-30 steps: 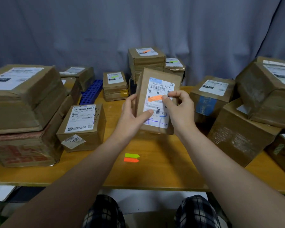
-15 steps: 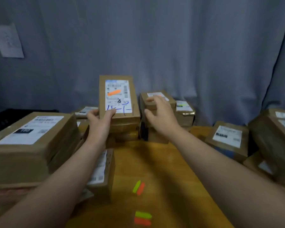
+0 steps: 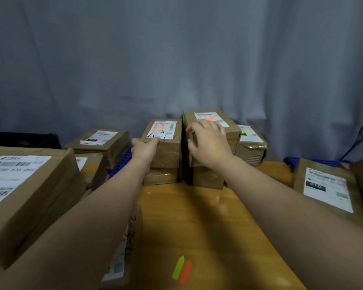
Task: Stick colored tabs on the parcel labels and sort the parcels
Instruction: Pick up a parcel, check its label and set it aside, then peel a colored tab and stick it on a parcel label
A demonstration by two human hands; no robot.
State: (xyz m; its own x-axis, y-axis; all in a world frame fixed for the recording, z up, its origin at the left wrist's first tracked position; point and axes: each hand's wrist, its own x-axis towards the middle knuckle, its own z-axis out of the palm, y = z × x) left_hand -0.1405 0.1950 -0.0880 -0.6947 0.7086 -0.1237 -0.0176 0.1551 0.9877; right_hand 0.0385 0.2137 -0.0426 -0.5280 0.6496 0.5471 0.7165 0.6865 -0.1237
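Parcel: orange-tabbed parcel (image 3: 164,141) lies flat atop a short stack at the tabletop (image 3: 197,216) rear, touching left hand (image 3: 144,149).
Count: 2 parcels w/ orange tabs, 1 green-tabbed parcel (image 3: 250,139); 2 loose tabs (image 3: 181,268), 1 green, 1 orange.
Left grip: narrow, thumb on label, holds near edge.
Right grip: right hand (image 3: 210,143) curled over neighbor parcel (image 3: 216,124) corner, prob. gripping.
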